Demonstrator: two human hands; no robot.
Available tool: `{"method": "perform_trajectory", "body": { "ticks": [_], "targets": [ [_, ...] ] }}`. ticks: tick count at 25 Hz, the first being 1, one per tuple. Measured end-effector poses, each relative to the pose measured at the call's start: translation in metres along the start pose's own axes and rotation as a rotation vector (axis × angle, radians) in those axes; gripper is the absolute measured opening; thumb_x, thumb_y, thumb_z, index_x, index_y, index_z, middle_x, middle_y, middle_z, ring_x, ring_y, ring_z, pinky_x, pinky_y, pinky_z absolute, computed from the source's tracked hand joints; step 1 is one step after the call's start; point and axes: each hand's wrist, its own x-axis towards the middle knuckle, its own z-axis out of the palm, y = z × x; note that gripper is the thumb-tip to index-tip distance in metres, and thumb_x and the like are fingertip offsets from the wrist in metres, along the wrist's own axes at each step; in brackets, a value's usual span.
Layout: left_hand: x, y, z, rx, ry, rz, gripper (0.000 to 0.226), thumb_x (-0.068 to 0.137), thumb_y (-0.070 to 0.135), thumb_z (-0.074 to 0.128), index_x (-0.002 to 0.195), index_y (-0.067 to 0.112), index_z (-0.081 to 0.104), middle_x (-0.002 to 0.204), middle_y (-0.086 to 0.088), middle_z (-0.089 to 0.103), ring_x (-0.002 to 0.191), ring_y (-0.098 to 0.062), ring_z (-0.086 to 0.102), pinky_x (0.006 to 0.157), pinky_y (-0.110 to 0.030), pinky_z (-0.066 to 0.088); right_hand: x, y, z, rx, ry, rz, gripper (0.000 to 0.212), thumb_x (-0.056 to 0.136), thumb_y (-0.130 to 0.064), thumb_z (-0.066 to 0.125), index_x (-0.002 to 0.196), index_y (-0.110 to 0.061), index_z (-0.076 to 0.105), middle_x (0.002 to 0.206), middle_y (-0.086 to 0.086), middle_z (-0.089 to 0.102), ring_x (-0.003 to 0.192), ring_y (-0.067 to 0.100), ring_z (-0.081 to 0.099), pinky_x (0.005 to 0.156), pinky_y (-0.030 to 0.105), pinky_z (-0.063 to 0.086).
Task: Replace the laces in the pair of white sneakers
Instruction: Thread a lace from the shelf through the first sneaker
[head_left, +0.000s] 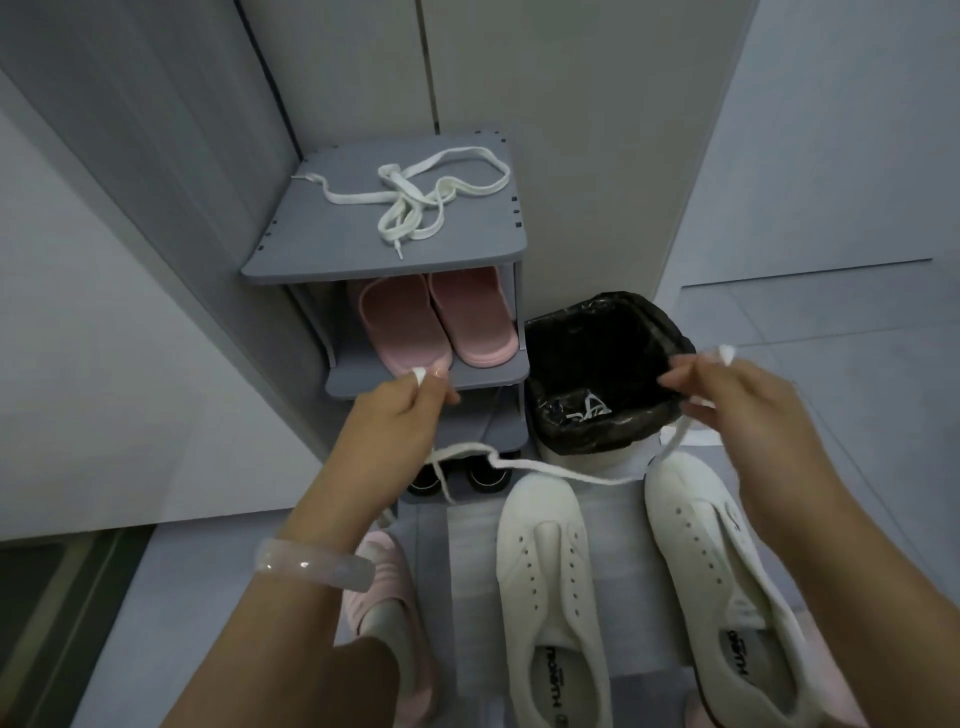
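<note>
Two white sneakers stand unlaced on the floor, the left sneaker (550, 582) and the right sneaker (727, 587), toes pointing away from me. My left hand (402, 415) and my right hand (748, 405) each pinch part of one white lace (545, 470) that sags between them above the sneaker toes. A loose end dangles below my left hand. Another white lace (415, 200) lies tangled on top of the grey shoe rack (311, 260).
Pink slippers (436, 322) sit on the rack's middle shelf and dark shoes (467, 475) on the lowest. A bin with a black liner (602, 374) stands right of the rack, with white scraps inside. My foot in a pink slipper (387, 603) is at lower left. Walls close in on the left.
</note>
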Motion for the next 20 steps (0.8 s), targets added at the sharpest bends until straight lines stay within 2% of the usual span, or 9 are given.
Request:
{"method": "perform_trajectory", "body": {
  "ticks": [2,5,7,10,12,14,16,18,20],
  "targets": [
    [-0.008,0.005,0.010,-0.017,-0.067,0.115,0.031,0.097,0.034,0.034,0.096,0.028,0.064,0.065,0.000,0.056,0.055,-0.004,0.050,0.061,-0.018,0.044,-0.014,-0.001,0.011,-0.071,-0.196,-0.018,0.034,0.099,-0.025,0.036,0.089,-0.014,0.067,0.098,0.004,0.070,0.092,0.014,0.065,0.082,0.021,0.051],
    [-0.022,0.008,0.032,0.078,-0.285,0.303,0.025,0.098,0.032,0.034,0.098,0.024,0.057,0.074,0.004,0.057,0.066,-0.006,0.052,0.069,-0.026,0.045,-0.033,0.010,0.041,0.197,-0.524,0.294,0.038,0.099,-0.026,0.033,0.099,-0.006,0.066,0.103,0.016,0.070,0.094,0.022,0.068,0.088,0.030,0.053],
    [-0.025,0.010,0.039,0.051,-0.359,0.291,0.017,0.098,0.031,0.035,0.089,0.022,0.047,0.071,0.001,0.056,0.065,-0.010,0.053,0.069,-0.037,0.048,-0.037,0.019,0.054,0.431,-0.603,0.495,0.038,0.098,-0.030,0.035,0.098,-0.007,0.066,0.106,0.017,0.068,0.101,0.025,0.066,0.092,0.034,0.051],
    [-0.020,0.009,0.037,-0.056,-0.307,0.280,0.022,0.096,0.035,0.035,0.084,0.021,0.047,0.070,-0.005,0.058,0.065,-0.021,0.058,0.069,-0.047,0.052,-0.028,0.019,0.057,0.690,-0.640,0.625,0.044,0.096,-0.038,0.032,0.081,-0.015,0.067,0.103,0.014,0.066,0.099,0.024,0.063,0.084,0.034,0.051],
    [-0.022,0.010,0.038,0.007,-0.386,0.271,0.033,0.090,0.040,0.035,0.086,0.010,0.050,0.077,-0.012,0.061,0.072,-0.027,0.060,0.071,-0.048,0.050,-0.020,0.015,0.058,0.850,-0.633,0.644,0.044,0.095,-0.041,0.032,0.075,-0.018,0.063,0.106,0.015,0.067,0.096,0.026,0.063,0.080,0.038,0.050],
    [-0.032,0.010,0.041,0.222,-0.686,0.251,0.037,0.094,0.036,0.040,0.090,0.003,0.056,0.090,-0.015,0.064,0.084,-0.027,0.061,0.081,-0.046,0.050,-0.015,0.011,0.060,0.898,-0.614,0.639,0.043,0.096,-0.039,0.032,0.078,-0.017,0.064,0.108,0.016,0.069,0.092,0.025,0.068,0.084,0.040,0.051],
    [-0.037,0.007,0.043,0.400,-0.955,0.141,0.041,0.096,0.042,0.038,0.101,0.010,0.063,0.109,-0.008,0.064,0.100,-0.020,0.060,0.094,-0.039,0.046,-0.012,0.008,0.060,0.848,-0.581,0.549,0.045,0.094,-0.031,0.036,0.067,-0.014,0.067,0.089,0.010,0.072,0.065,0.016,0.068,0.074,0.031,0.056],
    [-0.029,0.005,0.039,0.299,-0.910,0.033,0.038,0.097,0.041,0.036,0.113,0.016,0.060,0.119,-0.002,0.061,0.110,-0.015,0.057,0.102,-0.034,0.042,-0.013,0.003,0.055,0.750,-0.634,0.426,0.041,0.087,-0.026,0.043,0.050,-0.013,0.058,0.058,0.004,0.058,0.042,0.011,0.047,0.056,0.025,0.053],
    [-0.019,0.006,0.039,0.029,-0.840,0.073,0.028,0.097,0.025,0.044,0.119,0.016,0.058,0.110,0.006,0.063,0.104,-0.004,0.058,0.100,-0.026,0.045,-0.016,0.000,0.046,0.602,-0.800,0.284,0.035,0.078,-0.025,0.049,0.046,-0.013,0.051,0.044,0.003,0.042,0.040,0.011,0.037,0.054,0.023,0.046]
  ]
}}
